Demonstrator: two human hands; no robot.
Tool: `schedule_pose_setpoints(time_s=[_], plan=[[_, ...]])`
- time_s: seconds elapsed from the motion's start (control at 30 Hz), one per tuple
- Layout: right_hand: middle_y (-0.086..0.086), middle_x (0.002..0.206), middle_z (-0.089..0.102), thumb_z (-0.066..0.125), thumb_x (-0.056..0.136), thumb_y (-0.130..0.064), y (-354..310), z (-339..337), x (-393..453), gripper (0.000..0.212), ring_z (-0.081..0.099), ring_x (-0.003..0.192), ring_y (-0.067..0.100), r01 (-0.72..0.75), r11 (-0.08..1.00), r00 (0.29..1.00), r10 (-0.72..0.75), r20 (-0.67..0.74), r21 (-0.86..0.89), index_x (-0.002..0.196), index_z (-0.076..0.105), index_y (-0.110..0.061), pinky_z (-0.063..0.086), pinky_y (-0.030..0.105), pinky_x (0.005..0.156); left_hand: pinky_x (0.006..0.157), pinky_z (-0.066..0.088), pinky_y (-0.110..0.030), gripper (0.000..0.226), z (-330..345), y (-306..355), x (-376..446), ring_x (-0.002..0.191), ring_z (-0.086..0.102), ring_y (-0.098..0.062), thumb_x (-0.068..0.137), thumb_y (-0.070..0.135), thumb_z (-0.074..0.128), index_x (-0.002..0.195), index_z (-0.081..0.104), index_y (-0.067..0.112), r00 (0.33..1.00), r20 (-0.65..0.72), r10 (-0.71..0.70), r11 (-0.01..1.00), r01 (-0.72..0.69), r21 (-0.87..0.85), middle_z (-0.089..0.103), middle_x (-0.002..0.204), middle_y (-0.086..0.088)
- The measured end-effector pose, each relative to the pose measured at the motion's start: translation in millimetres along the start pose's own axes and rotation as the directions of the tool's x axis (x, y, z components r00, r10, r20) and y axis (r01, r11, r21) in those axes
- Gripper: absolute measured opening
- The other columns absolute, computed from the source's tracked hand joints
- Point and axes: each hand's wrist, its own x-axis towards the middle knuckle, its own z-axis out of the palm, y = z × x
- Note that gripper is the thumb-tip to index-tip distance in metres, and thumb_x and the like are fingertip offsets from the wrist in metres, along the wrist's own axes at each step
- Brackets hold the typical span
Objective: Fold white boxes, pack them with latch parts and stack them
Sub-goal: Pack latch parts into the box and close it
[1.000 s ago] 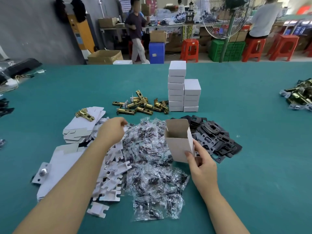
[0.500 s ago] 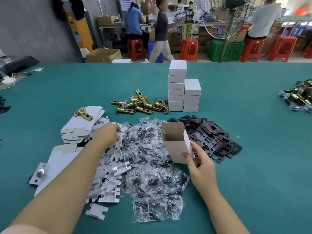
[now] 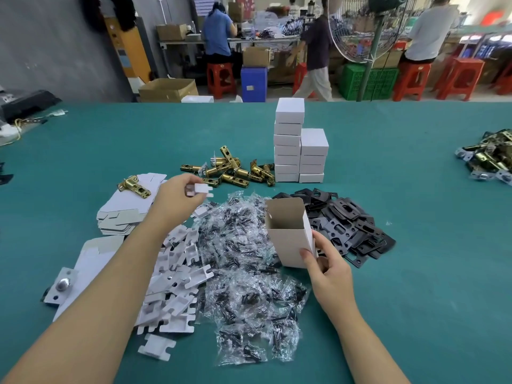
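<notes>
Change since earlier frame: left hand [image 3: 177,195], then down in the insert pile, is now raised above it, pinching one white insert [image 3: 200,189] at its fingertips. Right hand [image 3: 327,268] holds the open box [image 3: 289,234] as before, thumb on the front face, fingers behind; box upright, mouth open, over the bags.

Left to right on the green table [image 3: 415,273]:
- Metal plate [image 3: 61,285] with round knob: one, on flat grey card.
- Flat box blanks [image 3: 124,214]: one stack, count unclear; one brass latch [image 3: 134,185] lying on top.
- Inserts pile [image 3: 171,286]: loose, overlapping, too many to count; one apart at the near edge.
- Brass latches [image 3: 230,170]: one heap, roughly ten, exact count unclear.
- Screw bags [image 3: 249,273]: clear, dozens, heaped.
- Folded boxes [image 3: 299,151]: two stacks touching, left about seven high, right about four.
- Black plates [image 3: 349,223]: one overlapping pile, just beside the open box.
- Second latch heap [image 3: 487,159]: far right, well apart.
</notes>
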Motion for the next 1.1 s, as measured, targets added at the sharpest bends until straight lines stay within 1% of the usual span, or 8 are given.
schedule_pose_setpoints(time_s=[0.17, 0.37, 0.47, 0.53, 0.67, 0.77, 0.9, 1.1], plan=[[-0.025, 0.108, 0.067, 0.067, 0.097, -0.031, -0.6, -1.1, -0.3, 0.045, 0.065, 0.082, 0.034, -0.01, 1.0, 1.0, 0.01, 0.004, 0.007, 0.142, 0.058, -0.031, 0.056, 0.056, 0.072, 0.056, 0.056, -0.021, 0.019, -0.8, 61.9, -35.7, 0.058, 0.069, -0.014, 0.095, 0.025, 0.07, 0.114, 0.071, 0.021, 0.953, 0.195, 0.231, 0.953, -0.182, -0.24, 0.073, 0.073, 0.006], [-0.024, 0.103, 0.07, 0.068, 0.098, -0.03, 0.4, -0.8, 0.2, 0.042, 0.064, 0.078, 0.036, -0.004, 0.999, 1.0, 0.003, 0.023, 0.041, 0.133, 0.056, -0.049, 0.056, 0.057, 0.071, 0.048, 0.047, -0.027, 0.016, 21.2, 102.6, -59.6, 0.051, 0.058, -0.012, 0.1, 0.024, 0.062, 0.111, 0.071, 0.017, 0.846, 0.272, 0.459, 0.876, -0.482, 0.02, 0.069, 0.072, 0.005], [-0.026, 0.101, 0.069, 0.068, 0.097, -0.031, 0.1, -0.9, -0.2, 0.045, 0.062, 0.076, 0.038, 0.004, 0.998, 1.0, -0.006, 0.025, 0.056, 0.126, 0.052, -0.062, 0.056, 0.057, 0.072, 0.065, 0.046, -0.03, 0.035, 33.6, 114.2, -57.1, 0.074, 0.058, -0.014, 0.099, 0.005, 0.055, 0.128, 0.065, 0.02, 0.815, 0.373, 0.443, 0.793, -0.551, 0.261, 0.073, 0.097, 0.001], [-0.028, 0.099, 0.069, 0.068, 0.097, -0.032, 0.9, -0.7, 0.1, 0.042, 0.065, 0.081, 0.037, -0.004, 0.997, 1.0, 0.002, 0.027, 0.074, 0.127, 0.053, -0.058, 0.057, 0.057, 0.075, 0.067, 0.042, -0.03, 0.056, 40.3, 120.5, -55.7, 0.085, 0.053, -0.017, 0.091, -0.008, 0.047, 0.138, 0.055, 0.021, 0.817, 0.434, 0.38, 0.755, -0.545, 0.365, 0.07, 0.11, -0.001], [-0.034, 0.107, 0.068, 0.068, 0.097, -0.029, 0.8, -0.9, 1.1, 0.041, 0.069, 0.089, 0.031, -0.031, 0.991, 0.999, 0.027, 0.033, 0.13, 0.132, 0.057, -0.048, 0.06, 0.053, 0.081, 0.062, 0.043, -0.03, 0.04, 40.6, 128.8, -56.6, 0.09, 0.062, -0.018, 0.097, 0.008, 0.05, 0.127, 0.059, 0.033, 0.815, 0.386, 0.433, 0.618, -0.58, 0.531, 0.067, 0.105, 0.007], [-0.038, 0.113, 0.065, 0.068, 0.098, -0.029, -2.1, -1.2, 1.2, 0.043, 0.072, 0.093, 0.019, -0.025, 0.988, 0.999, 0.021, 0.032, 0.15, 0.126, 0.054, -0.057, 0.062, 0.045, 0.083, 0.068, 0.053, -0.032, 0.024, 38.5, 131.4, -59.9, 0.087, 0.063, -0.016, 0.105, 0.023, 0.049, 0.119, 0.065, 0.034, 0.794, 0.326, 0.513, 0.593, -0.602, 0.534, 0.064, 0.108, 0.011], [-0.035, 0.106, 0.067, 0.068, 0.098, -0.029, -0.7, 0.0, 2.7, 0.043, 0.067, 0.086, 0.036, -0.025, 0.989, 0.999, 0.021, 0.027, 0.145, 0.127, 0.053, -0.057, 0.059, 0.054, 0.078, 0.079, 0.055, -0.036, 0.027, 45.3, 139.0, -62.7, 0.096, 0.063, -0.018, 0.107, 0.028, 0.044, 0.118, 0.068, 0.033, 0.811, 0.379, 0.445, 0.634, -0.584, 0.506, 0.062, 0.11, 0.008], [-0.009, 0.095, 0.071, 0.067, 0.099, -0.03, 5.3, 1.6, 3.7, 0.047, 0.055, 0.064, 0.03, 0.018, 0.991, 1.0, -0.018, 0.003, 0.132, 0.12, 0.053, -0.07, 0.053, 0.053, 0.063, 0.072, 0.049, -0.03, 0.028, 63.2, 153.7, -61.2, 0.095, 0.063, -0.024, 0.103, 0.024, 0.046, 0.112, 0.071, 0.034, 0.789, 0.502, 0.354, 0.631, -0.598, 0.494, 0.07, 0.101, 0.003]])
